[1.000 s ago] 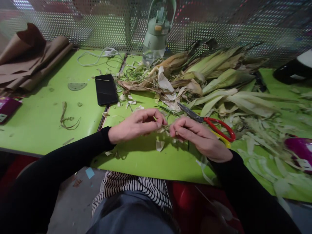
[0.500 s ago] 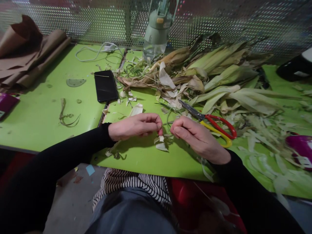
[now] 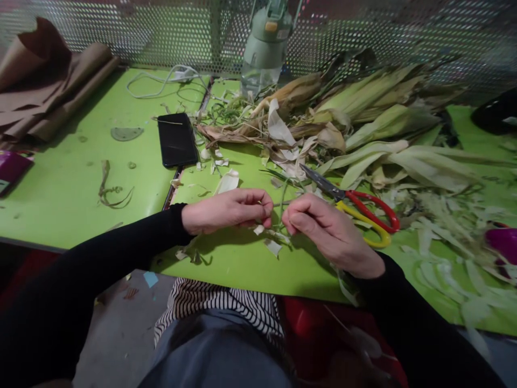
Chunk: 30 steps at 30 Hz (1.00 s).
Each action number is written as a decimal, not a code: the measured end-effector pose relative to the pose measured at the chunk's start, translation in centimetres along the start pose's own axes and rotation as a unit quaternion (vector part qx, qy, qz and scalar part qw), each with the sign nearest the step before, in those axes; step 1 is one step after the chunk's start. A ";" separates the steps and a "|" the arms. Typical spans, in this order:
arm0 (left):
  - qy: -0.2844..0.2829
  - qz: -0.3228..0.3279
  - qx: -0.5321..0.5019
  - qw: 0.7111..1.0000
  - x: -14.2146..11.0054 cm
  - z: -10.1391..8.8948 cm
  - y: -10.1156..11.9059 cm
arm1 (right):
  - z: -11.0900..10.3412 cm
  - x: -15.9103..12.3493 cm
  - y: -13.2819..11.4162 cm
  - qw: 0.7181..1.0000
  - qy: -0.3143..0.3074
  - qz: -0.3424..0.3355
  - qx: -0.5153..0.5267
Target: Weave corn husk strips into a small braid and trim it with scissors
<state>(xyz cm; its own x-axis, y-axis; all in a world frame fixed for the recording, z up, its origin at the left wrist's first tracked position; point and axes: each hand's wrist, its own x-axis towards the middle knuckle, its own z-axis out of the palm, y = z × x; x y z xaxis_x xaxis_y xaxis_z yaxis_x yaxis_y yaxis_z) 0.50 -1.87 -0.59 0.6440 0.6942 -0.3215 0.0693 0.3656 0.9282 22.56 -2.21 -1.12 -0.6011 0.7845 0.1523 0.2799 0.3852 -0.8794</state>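
Near the front of the green table, my left hand [image 3: 236, 209] has its thumb and fingers pinched together. Opposite it, my right hand [image 3: 325, 229] is closed in a similar pinch, a small gap apart. Whatever lies in the fingertips is too thin to make out. A thin green strand [image 3: 281, 202] shows in the gap between the hands. Just below are small pale corn husk scraps [image 3: 273, 247]. Red-and-yellow-handled scissors [image 3: 339, 195] lie partly open just beyond my right hand. Behind my left hand rests a pale piece of husk [image 3: 228, 182].
Corn husks [image 3: 363, 129] are heaped at the back right, with shredded strips [image 3: 444, 269] nearer me. A water bottle [image 3: 264, 51] stands at the back. A black phone [image 3: 176, 140], a white cable [image 3: 149, 89], a protractor [image 3: 126, 133] and brown paper [image 3: 52, 91] lie leftward.
The view has shifted slightly. Both hands stay pinched close together, and the small husk scraps below the fingertips sit at a different angle.
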 end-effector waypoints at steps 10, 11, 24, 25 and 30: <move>-0.026 -0.002 -0.082 0.996 1.1 0.6 -1.8 | 0.6 1.0 0.9 0.989 0.079 -0.111 -0.054; -0.032 -0.002 -0.083 0.996 1.0 0.8 -1.7 | 0.8 1.1 1.0 0.988 0.094 -0.104 -0.062; 0.028 -0.022 -0.137 0.990 1.4 0.0 -1.9 | 1.4 1.3 1.2 0.976 0.175 -0.107 -0.077; 0.032 -0.027 -0.152 0.987 1.4 -0.1 -2.0 | 1.4 1.3 1.3 0.975 0.182 -0.108 -0.065; 0.041 -0.039 -0.224 0.973 1.3 -0.3 -1.5 | 1.3 1.2 1.9 0.964 0.240 -0.110 0.023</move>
<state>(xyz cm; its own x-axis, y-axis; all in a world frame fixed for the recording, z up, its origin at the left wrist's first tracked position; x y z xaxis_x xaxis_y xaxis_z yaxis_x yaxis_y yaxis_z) 1.03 -1.32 -2.50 0.5856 0.6940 -0.4188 -0.2357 0.6401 0.7312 21.38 -1.15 -3.17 -0.2225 0.8257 0.5183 0.1447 0.5538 -0.8200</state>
